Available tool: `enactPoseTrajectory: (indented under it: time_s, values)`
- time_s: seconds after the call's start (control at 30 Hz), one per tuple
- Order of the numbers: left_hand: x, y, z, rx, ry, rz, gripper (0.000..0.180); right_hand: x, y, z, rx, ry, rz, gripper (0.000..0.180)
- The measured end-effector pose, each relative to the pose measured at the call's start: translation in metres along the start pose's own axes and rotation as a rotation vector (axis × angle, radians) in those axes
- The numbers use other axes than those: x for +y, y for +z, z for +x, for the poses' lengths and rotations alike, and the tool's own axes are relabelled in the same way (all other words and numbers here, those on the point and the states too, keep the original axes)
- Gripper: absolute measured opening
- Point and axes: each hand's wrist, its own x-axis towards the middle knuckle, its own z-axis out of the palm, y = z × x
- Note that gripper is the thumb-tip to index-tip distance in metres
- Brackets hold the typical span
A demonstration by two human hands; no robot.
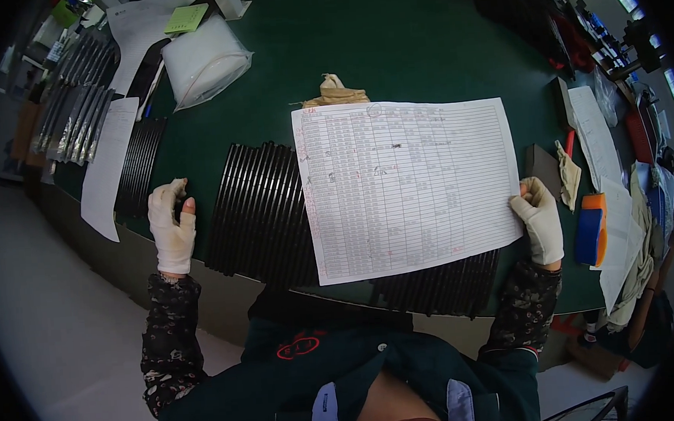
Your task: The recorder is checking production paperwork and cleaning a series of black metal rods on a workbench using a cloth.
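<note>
My right hand point(540, 221), in a pale glove, grips the right edge of a large white ruled sheet point(409, 183) covered in rows of small entries. The sheet hangs over a row of several long black strips point(264, 215) lying side by side on the dark green table point(389, 45). My left hand point(172, 224), also gloved, is curled at the table's left edge, apart from the sheet, beside the black strips. Its fingers seem closed around something small and dark that I cannot make out.
A crumpled tan cloth point(335, 92) lies behind the sheet. A clear plastic bag point(204, 60), white papers point(107, 167), a green note pad point(185, 18) and more strips point(72, 111) lie at the left. Papers point(593, 137) and an orange and blue object point(591, 230) sit at the right.
</note>
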Motion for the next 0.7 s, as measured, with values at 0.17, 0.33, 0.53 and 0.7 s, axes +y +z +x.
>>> enactPoseTrajectory:
  time_s: [0.17,0.33,0.53,0.7]
  values:
    - [-0.0003,-0.0001,-0.0012,0.006,-0.002,0.004,0.03,0.0005,0.0009,-0.0003,-0.003,-0.008,0.01,0.009]
    - [0.003,0.0,0.0009,0.014,0.003,-0.002,0.03,0.0008,0.0005,-0.0002,-0.002,-0.001,0.014,0.009]
    - [0.0023,0.0005,0.0016,0.015,0.014,0.014,0.029,-0.0037,0.0008,-0.0008,-0.004,0.017,0.006,0.009]
    - [0.0009,-0.0003,0.0009,0.016,0.042,0.006,0.029,-0.0025,0.0006,-0.0008,-0.006,0.005,0.018,0.009]
